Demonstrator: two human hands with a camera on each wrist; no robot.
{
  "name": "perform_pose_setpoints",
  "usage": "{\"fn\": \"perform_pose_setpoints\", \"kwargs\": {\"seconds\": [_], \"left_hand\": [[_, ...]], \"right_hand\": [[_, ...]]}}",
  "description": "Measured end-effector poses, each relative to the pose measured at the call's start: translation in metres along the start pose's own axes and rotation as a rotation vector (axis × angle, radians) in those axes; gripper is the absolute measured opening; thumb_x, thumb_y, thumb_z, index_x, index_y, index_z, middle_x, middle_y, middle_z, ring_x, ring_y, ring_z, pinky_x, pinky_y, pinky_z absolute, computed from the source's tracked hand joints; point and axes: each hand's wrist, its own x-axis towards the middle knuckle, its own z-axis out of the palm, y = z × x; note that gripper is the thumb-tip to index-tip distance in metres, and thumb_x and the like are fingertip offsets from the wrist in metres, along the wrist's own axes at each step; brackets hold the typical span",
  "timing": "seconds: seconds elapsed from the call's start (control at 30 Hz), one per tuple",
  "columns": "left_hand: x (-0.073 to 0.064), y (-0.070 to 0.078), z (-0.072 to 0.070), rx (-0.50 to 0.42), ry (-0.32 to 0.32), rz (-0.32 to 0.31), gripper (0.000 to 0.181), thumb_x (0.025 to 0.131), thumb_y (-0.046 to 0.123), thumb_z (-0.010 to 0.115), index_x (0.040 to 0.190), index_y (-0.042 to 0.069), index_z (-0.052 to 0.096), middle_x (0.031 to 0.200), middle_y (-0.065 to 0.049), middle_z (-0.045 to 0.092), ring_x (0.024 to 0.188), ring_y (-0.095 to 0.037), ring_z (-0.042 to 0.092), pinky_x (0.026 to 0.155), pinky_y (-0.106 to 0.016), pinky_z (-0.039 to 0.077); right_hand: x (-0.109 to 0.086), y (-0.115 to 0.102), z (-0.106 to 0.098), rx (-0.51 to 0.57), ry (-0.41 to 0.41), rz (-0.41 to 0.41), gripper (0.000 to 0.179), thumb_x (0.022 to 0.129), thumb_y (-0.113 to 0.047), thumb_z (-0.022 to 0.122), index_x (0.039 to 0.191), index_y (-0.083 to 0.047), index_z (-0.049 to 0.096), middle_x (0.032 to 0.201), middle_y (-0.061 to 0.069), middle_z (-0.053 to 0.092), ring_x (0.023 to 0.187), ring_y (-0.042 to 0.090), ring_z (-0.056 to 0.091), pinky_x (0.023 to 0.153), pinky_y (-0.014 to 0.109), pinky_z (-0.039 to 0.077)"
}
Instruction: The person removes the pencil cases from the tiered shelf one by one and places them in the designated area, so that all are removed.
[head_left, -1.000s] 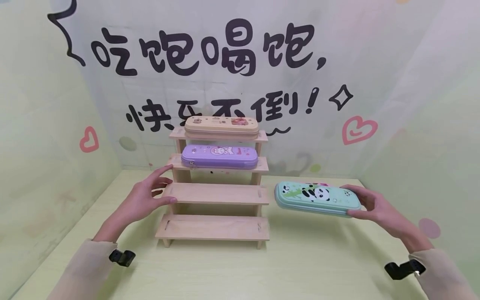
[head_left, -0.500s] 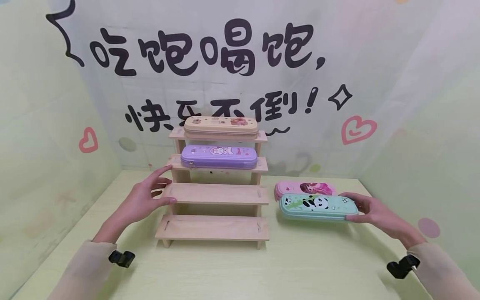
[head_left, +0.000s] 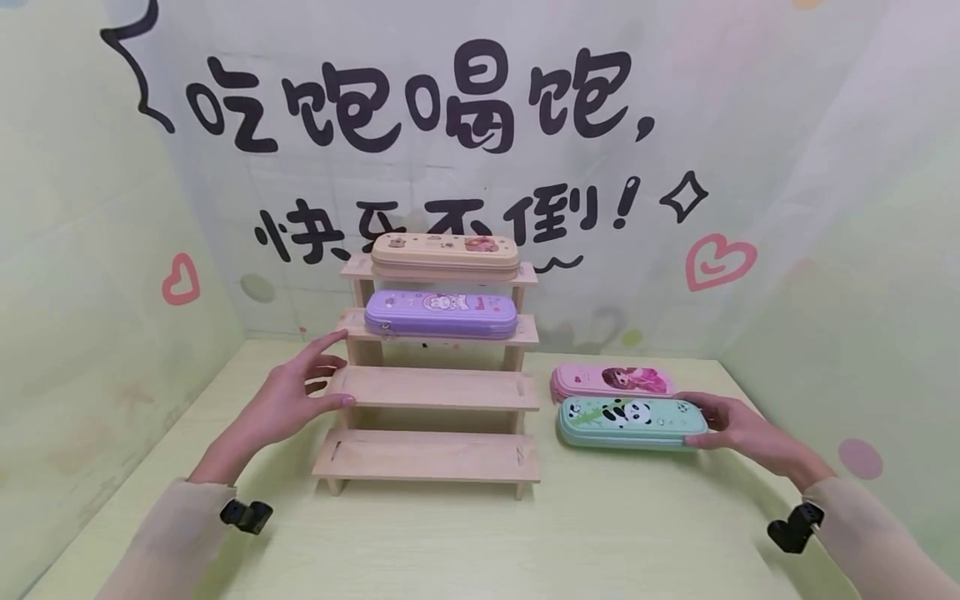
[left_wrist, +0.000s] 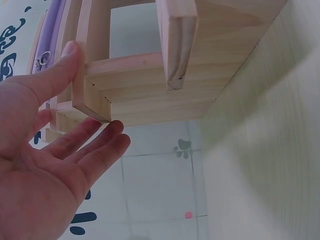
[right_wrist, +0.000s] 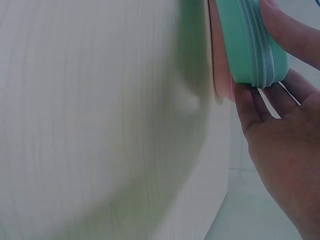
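At the right end of a mint-green pencil case [head_left: 630,423] with a panda print, my right hand [head_left: 750,432] grips it between thumb and fingers. In the right wrist view its zipped side [right_wrist: 257,45] shows close over the table. Just behind lies a pink pencil case [head_left: 592,379] with a doll picture. My left hand [head_left: 288,398] holds the left end of a stepped wooden display rack [head_left: 435,387], thumb on one face of a board and fingertips round its end. A purple pencil case [head_left: 442,315] rests on the second tier from the top.
A cream pencil case [head_left: 446,255] sits on the rack's top tier. The two lower boards are bare. Pale fabric walls [head_left: 847,275] with black writing and hearts enclose the light wooden table [head_left: 420,542] at the back and sides.
My right hand has lowered the mint-green pencil case toward the table and forward of the pink one, uncovering the pink case. The left hand has stayed on the rack.
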Motion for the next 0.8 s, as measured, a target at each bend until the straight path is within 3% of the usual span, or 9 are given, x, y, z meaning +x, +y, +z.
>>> {"fn": "perform_pose_setpoints", "kwargs": {"seconds": [0.4, 0.67, 0.8], "left_hand": [[0.001, -0.001, 0.000, 0.001, 0.000, 0.002, 0.099, 0.087, 0.019, 0.090, 0.166, 0.020, 0.031, 0.134, -0.023, 0.066, 0.127, -0.046, 0.061, 0.105, -0.060, 0.053], [0.001, 0.000, 0.000, 0.005, 0.002, 0.002, 0.099, 0.087, 0.018, 0.089, 0.167, 0.021, 0.031, 0.134, -0.023, 0.066, 0.127, -0.046, 0.061, 0.105, -0.060, 0.053], [0.000, 0.000, 0.000, 0.009, -0.001, -0.002, 0.099, 0.087, 0.018, 0.089, 0.167, 0.021, 0.031, 0.134, -0.023, 0.066, 0.127, -0.046, 0.061, 0.105, -0.060, 0.053]], "right_hand": [[0.009, 0.006, 0.000, -0.065, -0.010, 0.019, 0.077, 0.095, -0.013, 0.079, 0.157, 0.008, 0.039, 0.129, 0.021, 0.060, 0.108, 0.015, 0.062, 0.085, 0.022, 0.056], [0.012, 0.006, 0.003, -0.142, 0.006, 0.029, 0.076, 0.094, -0.014, 0.080, 0.156, 0.006, 0.041, 0.139, 0.027, 0.053, 0.116, 0.035, 0.060, 0.084, 0.024, 0.056], [0.013, 0.007, 0.003, -0.186, 0.010, 0.049, 0.076, 0.094, -0.017, 0.081, 0.156, 0.005, 0.043, 0.137, 0.025, 0.055, 0.116, 0.036, 0.062, 0.084, 0.024, 0.056]]}}
